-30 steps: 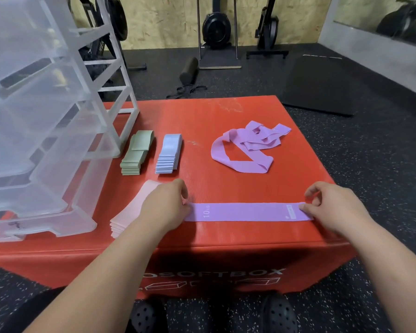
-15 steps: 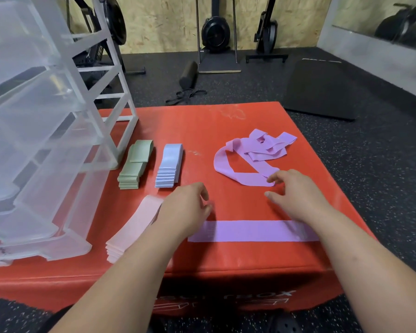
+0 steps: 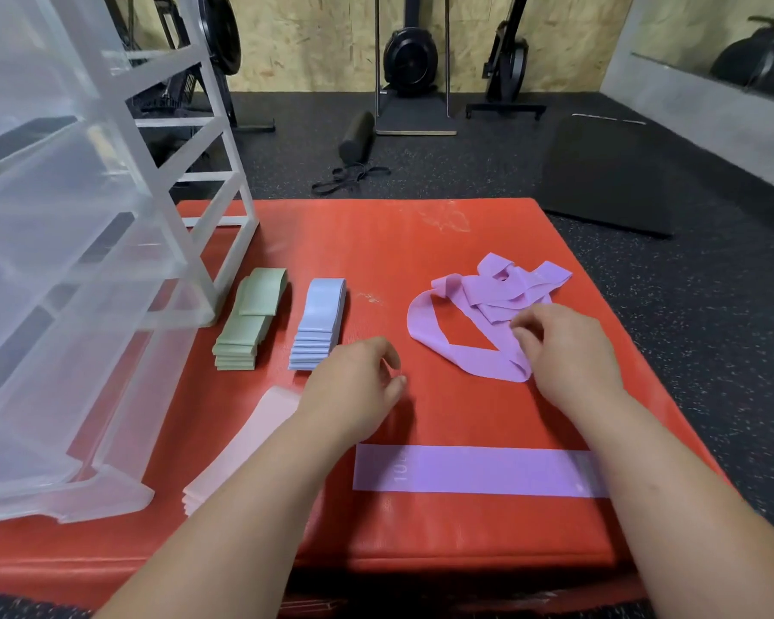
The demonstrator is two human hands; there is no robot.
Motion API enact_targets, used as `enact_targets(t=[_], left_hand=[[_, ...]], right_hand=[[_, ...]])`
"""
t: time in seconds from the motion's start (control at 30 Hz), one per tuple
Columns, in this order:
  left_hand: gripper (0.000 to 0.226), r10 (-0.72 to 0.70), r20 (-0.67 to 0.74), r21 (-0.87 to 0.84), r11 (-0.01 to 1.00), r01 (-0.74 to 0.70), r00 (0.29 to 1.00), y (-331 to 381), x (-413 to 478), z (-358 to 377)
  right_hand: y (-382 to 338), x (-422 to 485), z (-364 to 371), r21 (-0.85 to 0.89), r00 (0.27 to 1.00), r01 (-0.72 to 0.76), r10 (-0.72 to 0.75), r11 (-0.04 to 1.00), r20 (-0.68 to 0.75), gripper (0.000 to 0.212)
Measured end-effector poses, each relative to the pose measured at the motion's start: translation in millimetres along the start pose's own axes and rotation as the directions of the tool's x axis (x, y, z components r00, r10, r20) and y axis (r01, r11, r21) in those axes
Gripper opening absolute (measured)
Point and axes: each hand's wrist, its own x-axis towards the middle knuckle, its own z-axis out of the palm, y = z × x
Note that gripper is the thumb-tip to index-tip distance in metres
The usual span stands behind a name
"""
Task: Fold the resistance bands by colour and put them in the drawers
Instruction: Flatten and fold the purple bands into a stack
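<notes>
**Several purple loops in one knot: lift carelessly and they all come**

The heap of tangled purple bands (image 3: 479, 301) lies just under and beyond your right hand (image 3: 564, 350), its strands crossing one another. Your fingers are bent over its near edge, but I cannot tell whether they have caught a strand. Your left hand (image 3: 354, 386) hovers well apart from the right, loosely curled and holding nothing.

From the way the loops overlap, pulling one up single-handed may drag the rest along. They could then bunch tighter or slide toward the box edge past your right hand. Pinning the heap with your left hand would guard against that.

Nearer to you than either hand lies the flat purple band (image 3: 479, 471), and your right forearm crosses over its end. A sweep of that arm could rumple it or push it off the near edge.

The blue stack (image 3: 316, 326) sits just beyond your left hand, the green stack (image 3: 246, 323) left of that, and the pink stack (image 3: 242, 449) beside your left forearm. A careless brush would spill them. Further left, the clear drawer unit (image 3: 63, 261) stands on the red soft box (image 3: 421, 243).
</notes>
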Motion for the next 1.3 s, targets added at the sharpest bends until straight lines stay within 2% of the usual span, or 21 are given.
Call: enact_targets(t=[0.07, 0.1, 0.13, 0.2, 0.27, 0.37, 0.47, 0.57, 0.63, 0.73, 0.87, 0.97, 1.1, 1.2, 1.3], left_hand=[[0.011, 0.004, -0.03, -0.033, 0.999, -0.005, 1.0, 1.8, 2.1, -0.4], [0.011, 0.007, -0.04, -0.039, 0.999, -0.008, 0.999, 3.3, 2.5, -0.4], [0.012, 0.009, -0.043, -0.041, 0.999, -0.011, 0.999, 5.1, 2.4, -0.2], [0.012, 0.015, -0.03, -0.042, 0.999, -0.016, 0.999, 8.3, 1.2, 1.5], [0.013, 0.023, -0.009, -0.024, 0.999, -0.023, 1.0, 10.4, -1.9, 3.3], [0.013, 0.032, 0.017, 0.002, 0.999, -0.032, 0.999, 11.7, -6.8, 5.2], [0.014, 0.037, 0.015, 0.01, 0.999, -0.038, 0.999, 12.4, -8.2, 5.8], [0.018, 0.049, -0.004, -0.014, 0.999, -0.05, 0.999, 14.9, -7.6, 6.7], [0.027, 0.061, -0.034, -0.036, 0.997, -0.062, 0.998, 17.8, -6.8, 8.5], [0.045, 0.089, -0.097, -0.09, 0.991, -0.098, 0.991, 23.3, -5.2, 11.5], [0.053, 0.146, -0.059, -0.124, 0.981, -0.152, 0.988, 24.9, -0.4, 17.0], [0.052, 0.192, 0.048, -0.051, 0.981, -0.19, 0.98, 22.2, 3.2, 26.0], [0.05, 0.169, 0.125, 0.038, 0.984, -0.175, 0.978, 22.5, 12.3, 39.4], [0.043, 0.168, 0.125, 0.132, 0.974, -0.184, 0.978, 21.3, 20.5, 51.6], [0.037, 0.154, 0.068, 0.178, 0.97, -0.164, 0.986, 23.2, 27.6, 58.8]], right_hand=[[-6.5, 1.0, -9.2, 0.096, 0.99, 0.094, -0.083, 0.991, -0.114, 0.014], [-6.1, 0.9, -10.7, 0.1, 0.989, 0.114, -0.102, 0.989, -0.11, 0.016], [-3.1, 0.1, -10.2, 0.064, 0.994, 0.104, -0.101, 0.993, -0.048, 0.02], [8.9, -4.8, -2.7, -0.098, 0.984, 0.048, -0.03, 0.994, 0.174, 0.033], [22.7, -12.0, 7.8, -0.2, 0.955, 0.026, 0.035, 0.98, 0.294, 0.033], [29.8, -17.7, 8.8, -0.196, 0.983, 0.0, 0.036, 0.981, 0.181, 0.011], [21.1, -18.9, 1.4, -0.133, 0.998, 0.034, -0.026, 0.99, 0.062, 0.003], [5.0, -19.2, -15.4, 0.028, 0.982, 0.176, -0.173, 0.984, -0.068, 0.007], [-10.3, -21.8, -29.6, 0.177, 0.955, 0.283, -0.26, 0.943, -0.143, 0.011], [-24.6, -28.9, -45.6, 0.385, 0.939, 0.336, -0.277, 0.859, -0.202, 0.015], [-11.1, -27.0, -48.9, 0.391, 0.961, 0.271, -0.221, 0.879, -0.168, 0.02], [11.0, -22.9, -48.9, 0.341, 0.988, 0.151, -0.126, 0.928, -0.093, 0.022], [38.6, -18.5, -48.2, 0.229, 0.999, 0.022, -0.016, 0.973, -0.027, 0.023], [53.6, -18.0, -46.1, 0.184, 0.999, -0.031, 0.026, 0.982, 0.026, 0.022], [66.0, -19.9, -42.8, 0.164, 0.994, -0.078, 0.065, 0.983, 0.087, 0.023]])
